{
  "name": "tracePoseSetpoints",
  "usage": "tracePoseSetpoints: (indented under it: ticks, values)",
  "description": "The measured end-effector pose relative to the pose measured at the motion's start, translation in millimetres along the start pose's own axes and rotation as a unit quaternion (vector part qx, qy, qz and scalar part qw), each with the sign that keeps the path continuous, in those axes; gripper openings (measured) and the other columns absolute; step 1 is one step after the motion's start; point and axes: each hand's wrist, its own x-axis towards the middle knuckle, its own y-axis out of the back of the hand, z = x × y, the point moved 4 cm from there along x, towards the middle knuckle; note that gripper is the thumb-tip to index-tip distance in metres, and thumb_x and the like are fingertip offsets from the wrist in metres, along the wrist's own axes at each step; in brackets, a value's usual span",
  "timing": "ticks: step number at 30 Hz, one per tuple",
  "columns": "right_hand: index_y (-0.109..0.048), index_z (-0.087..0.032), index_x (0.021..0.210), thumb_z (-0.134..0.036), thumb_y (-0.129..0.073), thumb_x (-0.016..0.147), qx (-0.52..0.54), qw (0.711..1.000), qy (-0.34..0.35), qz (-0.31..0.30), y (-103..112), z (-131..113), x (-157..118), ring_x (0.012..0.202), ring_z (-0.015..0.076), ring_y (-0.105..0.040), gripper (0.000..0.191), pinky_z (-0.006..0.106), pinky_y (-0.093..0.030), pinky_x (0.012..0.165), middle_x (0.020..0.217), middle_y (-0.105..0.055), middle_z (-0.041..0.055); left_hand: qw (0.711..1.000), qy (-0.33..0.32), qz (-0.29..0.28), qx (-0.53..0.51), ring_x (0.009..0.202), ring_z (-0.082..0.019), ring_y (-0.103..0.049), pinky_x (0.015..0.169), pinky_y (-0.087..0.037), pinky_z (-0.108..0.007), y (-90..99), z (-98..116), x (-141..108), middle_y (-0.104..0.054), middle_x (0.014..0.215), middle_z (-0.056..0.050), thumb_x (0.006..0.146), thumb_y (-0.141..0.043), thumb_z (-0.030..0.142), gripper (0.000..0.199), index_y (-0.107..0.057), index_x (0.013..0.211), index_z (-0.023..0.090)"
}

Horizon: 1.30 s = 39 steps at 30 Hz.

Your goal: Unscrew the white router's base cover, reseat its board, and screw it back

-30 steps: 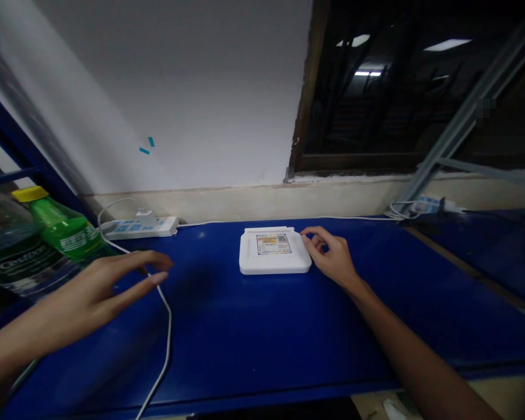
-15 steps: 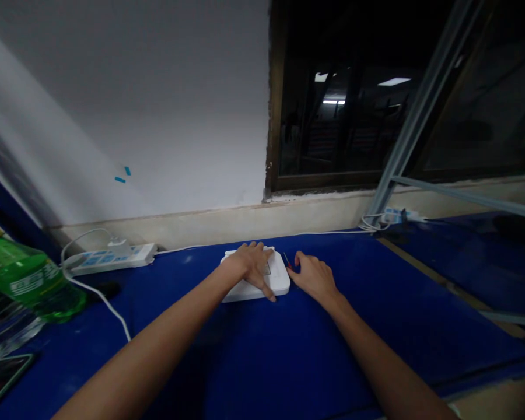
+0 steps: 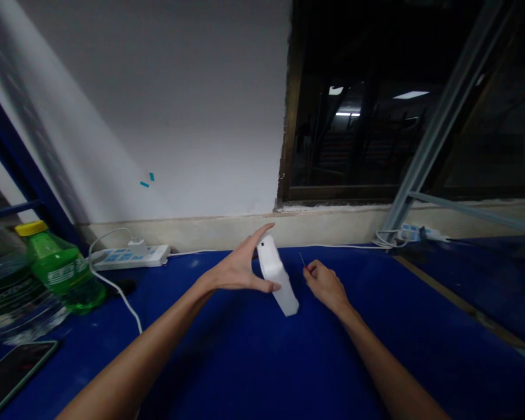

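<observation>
A white plastic device [image 3: 276,274] stands tilted on its edge over the blue table [image 3: 245,361]. My left hand [image 3: 245,265] grips it from the left side, with the thumb at its near edge and the fingers stretched at its far side. To the right of the device, my right hand [image 3: 326,284] is closed around a small screwdriver [image 3: 305,267] with a red handle. Its thin shaft points up and away from me. The right hand does not touch the device.
White power strips [image 3: 153,256] lie by the wall at left and right, with cables. A green bottle [image 3: 65,268], a larger clear bottle [image 3: 13,291] and a phone [image 3: 15,376] are at the left. A metal frame [image 3: 429,134] rises at the right.
The white device was lying flat under my left hand and is now tipped up on edge in its grip. My right hand now holds the screwdriver raised. The view has shifted left.
</observation>
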Motion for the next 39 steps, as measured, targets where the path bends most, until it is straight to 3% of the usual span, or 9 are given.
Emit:
tracePoseSetpoints:
  ticks: [3, 6, 9, 13, 16, 22, 25, 35, 39]
  values:
    - [-0.056, -0.022, 0.09, -0.042, -0.046, 0.091, 0.099, 0.995, 0.012, 0.0, -4, 2, 5, 0.064, 0.0206, -0.069, 0.023, 0.027, -0.045, 0.056, 0.073, -0.07, 0.0037, 0.993, 0.051, -0.077, -0.079, 0.128, -0.036, -0.048, 0.11, -0.035, -0.054, 2.7, -25, -28, -0.048, 0.142, -0.013, 0.057, -0.089, 0.037, 0.134, 0.001, 0.156, 0.026]
    - [-0.052, -0.022, 0.093, -0.051, -0.046, 0.088, 0.195, 0.981, 0.021, -0.012, -8, -2, 6, 0.055, 0.0173, -0.066, 0.029, 0.024, -0.043, 0.047, 0.069, -0.066, 0.0002, 0.98, 0.069, -0.139, -0.122, 0.134, -0.038, -0.042, 0.111, -0.031, -0.058, -0.9, -51, -48, -0.04, 0.15, -0.017, 0.057, -0.088, 0.038, 0.137, 0.005, 0.156, 0.025]
    - [-0.052, -0.022, 0.094, -0.058, -0.049, 0.085, 0.265, 0.963, 0.027, -0.03, -8, -10, 4, 0.048, 0.0146, -0.06, 0.038, 0.022, -0.039, 0.041, 0.065, -0.062, -0.0019, 0.98, 0.106, -0.17, 0.007, 0.14, -0.043, -0.029, 0.114, -0.02, -0.063, -5.2, -67, -60, -0.034, 0.153, -0.015, 0.047, -0.091, 0.044, 0.14, -0.005, 0.157, 0.027]
    - [-0.059, -0.018, 0.094, -0.059, -0.058, 0.08, 0.312, 0.949, 0.032, -0.044, 3, -20, 2, 0.042, 0.0092, -0.048, 0.043, 0.022, -0.032, 0.04, 0.064, -0.058, -0.0029, 0.953, 0.173, -0.177, 0.172, 0.13, -0.048, -0.039, 0.105, -0.032, -0.065, -2.0, -64, -69, -0.042, 0.145, -0.013, 0.043, -0.09, 0.056, 0.142, -0.006, 0.156, 0.036]
    - [-0.067, -0.016, 0.096, -0.055, -0.064, 0.078, 0.316, 0.946, 0.042, -0.062, 25, -26, 6, 0.045, 0.0087, -0.045, 0.042, 0.022, -0.03, 0.043, 0.062, -0.058, -0.0024, 0.949, 0.164, -0.154, 0.221, 0.129, -0.045, -0.041, 0.105, -0.035, -0.06, 4.4, -49, -64, -0.039, 0.145, -0.012, 0.046, -0.087, 0.065, 0.132, -0.016, 0.154, 0.04]
    - [-0.077, -0.017, 0.082, -0.039, -0.068, 0.076, 0.083, 0.953, 0.183, -0.226, 80, -61, 18, 0.069, 0.0174, -0.062, 0.025, 0.026, -0.045, 0.063, 0.072, -0.071, 0.0039, 0.945, 0.06, -0.202, 0.251, 0.131, -0.038, -0.04, 0.11, -0.033, -0.053, -18.6, -41, -43, -0.041, 0.145, -0.01, 0.057, -0.076, 0.075, 0.115, -0.025, 0.153, 0.034]
    - [-0.079, -0.018, 0.081, -0.034, -0.069, 0.074, -0.068, 0.941, 0.231, -0.239, 91, -79, 24, 0.074, 0.0196, -0.065, 0.02, 0.026, -0.044, 0.064, 0.078, -0.074, 0.0045, 0.932, 0.066, -0.211, 0.287, 0.129, -0.04, -0.041, 0.109, -0.032, -0.056, -30.2, -47, -37, -0.043, 0.142, -0.014, 0.054, -0.074, 0.077, 0.119, -0.028, 0.152, 0.028]
    - [-0.078, -0.017, 0.082, -0.024, -0.069, 0.07, -0.278, 0.862, 0.301, -0.298, 52, -125, 23, 0.066, 0.0178, -0.063, 0.017, 0.025, -0.039, 0.056, 0.076, -0.073, 0.0061, 0.927, 0.081, -0.209, 0.3, 0.124, -0.041, -0.045, 0.107, -0.032, -0.058, -31.7, -54, -36, -0.045, 0.14, -0.016, 0.052, -0.073, 0.076, 0.121, -0.03, 0.152, 0.024]
    - [-0.077, -0.018, 0.08, -0.026, -0.073, 0.07, -0.323, 0.853, 0.306, -0.272, 39, -135, 19, 0.067, 0.0197, -0.064, 0.014, 0.026, -0.037, 0.056, 0.079, -0.074, 0.0079, 0.924, 0.09, -0.219, 0.299, 0.126, -0.042, -0.044, 0.107, -0.032, -0.06, -31.4, -53, -33, -0.044, 0.142, -0.017, 0.052, -0.073, 0.076, 0.121, -0.029, 0.152, 0.024]
